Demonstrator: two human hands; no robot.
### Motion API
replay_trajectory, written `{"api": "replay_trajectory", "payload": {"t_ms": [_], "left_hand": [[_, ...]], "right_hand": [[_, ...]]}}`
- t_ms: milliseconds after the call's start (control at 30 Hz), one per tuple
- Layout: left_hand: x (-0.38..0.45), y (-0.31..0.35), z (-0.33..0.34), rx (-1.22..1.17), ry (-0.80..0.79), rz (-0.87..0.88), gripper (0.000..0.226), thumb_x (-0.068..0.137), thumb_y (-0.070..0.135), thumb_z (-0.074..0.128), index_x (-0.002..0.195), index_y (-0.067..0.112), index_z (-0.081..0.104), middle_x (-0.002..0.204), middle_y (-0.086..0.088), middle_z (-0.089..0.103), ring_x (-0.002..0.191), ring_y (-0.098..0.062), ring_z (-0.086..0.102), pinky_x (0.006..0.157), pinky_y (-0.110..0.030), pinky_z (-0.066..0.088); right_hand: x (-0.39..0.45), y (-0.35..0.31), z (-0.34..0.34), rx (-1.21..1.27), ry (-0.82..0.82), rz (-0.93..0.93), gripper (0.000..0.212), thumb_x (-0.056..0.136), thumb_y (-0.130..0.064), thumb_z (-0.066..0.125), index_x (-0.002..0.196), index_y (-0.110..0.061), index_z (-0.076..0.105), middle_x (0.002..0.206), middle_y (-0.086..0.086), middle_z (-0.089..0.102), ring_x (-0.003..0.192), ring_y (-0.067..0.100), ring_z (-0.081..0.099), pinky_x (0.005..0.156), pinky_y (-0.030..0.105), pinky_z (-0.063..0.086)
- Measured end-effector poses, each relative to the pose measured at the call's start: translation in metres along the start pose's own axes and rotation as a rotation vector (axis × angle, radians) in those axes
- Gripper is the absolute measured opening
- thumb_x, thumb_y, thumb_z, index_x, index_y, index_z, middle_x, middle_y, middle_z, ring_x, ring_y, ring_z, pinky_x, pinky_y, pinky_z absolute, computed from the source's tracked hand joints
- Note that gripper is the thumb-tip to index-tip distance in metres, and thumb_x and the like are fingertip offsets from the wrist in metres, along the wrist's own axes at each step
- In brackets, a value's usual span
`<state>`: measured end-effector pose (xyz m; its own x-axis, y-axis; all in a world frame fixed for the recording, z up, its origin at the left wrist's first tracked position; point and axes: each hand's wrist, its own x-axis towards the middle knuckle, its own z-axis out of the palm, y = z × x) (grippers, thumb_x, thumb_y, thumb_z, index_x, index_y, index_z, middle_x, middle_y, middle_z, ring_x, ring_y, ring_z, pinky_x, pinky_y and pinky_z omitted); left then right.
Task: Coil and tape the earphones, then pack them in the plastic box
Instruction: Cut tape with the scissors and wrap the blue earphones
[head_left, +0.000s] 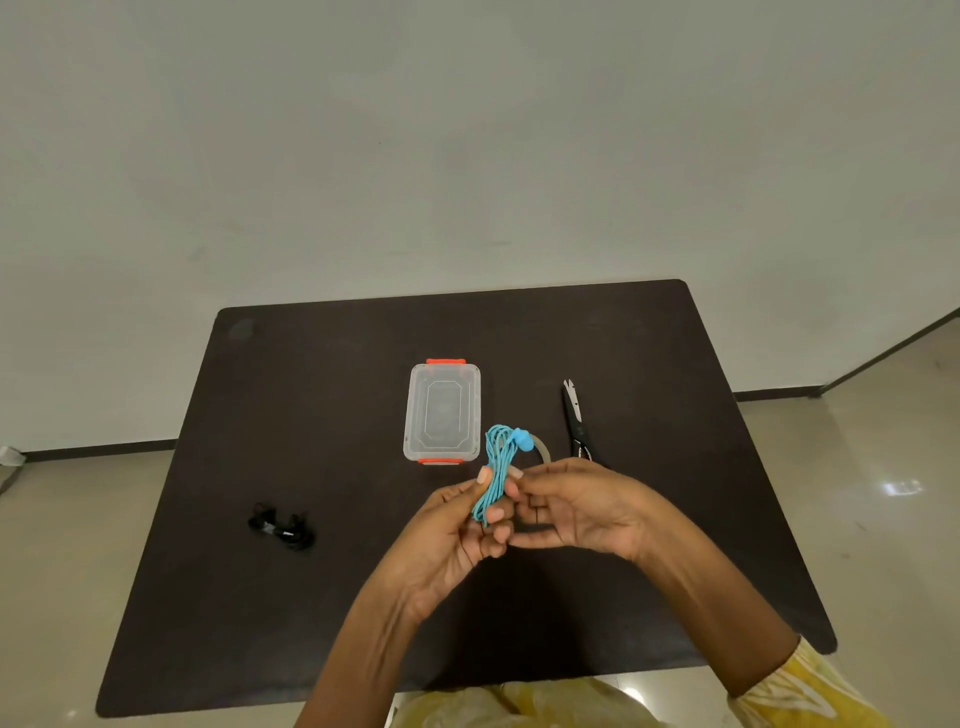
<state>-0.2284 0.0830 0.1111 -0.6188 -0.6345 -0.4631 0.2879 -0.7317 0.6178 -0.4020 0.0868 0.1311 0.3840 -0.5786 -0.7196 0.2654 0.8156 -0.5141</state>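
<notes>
Fingers of the left hand (457, 525) pinch the coiled bright-blue earphone cord (496, 467) above the dark table (311, 623); right hand (576, 512) fingers curl beside it, grip unclear. Taping seems next: the clear tape roll (543, 451) lies behind, black scissors (576, 421) near, the lidded clear plastic box with orange clips (441, 410) still shut, black earphones (283, 530) apart

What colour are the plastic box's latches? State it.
Orange-red, one at each short end of the clear plastic box, seen best in the head view, the only one.
</notes>
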Motion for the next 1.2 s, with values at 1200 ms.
{"api": "replay_trajectory", "payload": {"t_ms": [1200], "left_hand": [[-0.002, -0.003, 0.005, -0.093, 0.095, -0.003, 0.025, 0.086, 0.025, 0.053, 0.095, 0.008, 0.069, 0.062, -0.002, 0.053, 0.053, -0.007, 0.051, 0.048, -0.019, 0.047]], "right_hand": [[-0.002, 0.006, 0.0, -0.108, 0.22, -0.137, 0.021, 0.074, -0.018, 0.077, 0.093, -0.009, 0.076, 0.066, -0.007, 0.063, 0.066, 0.005, 0.053, 0.056, 0.02, 0.051]]}}
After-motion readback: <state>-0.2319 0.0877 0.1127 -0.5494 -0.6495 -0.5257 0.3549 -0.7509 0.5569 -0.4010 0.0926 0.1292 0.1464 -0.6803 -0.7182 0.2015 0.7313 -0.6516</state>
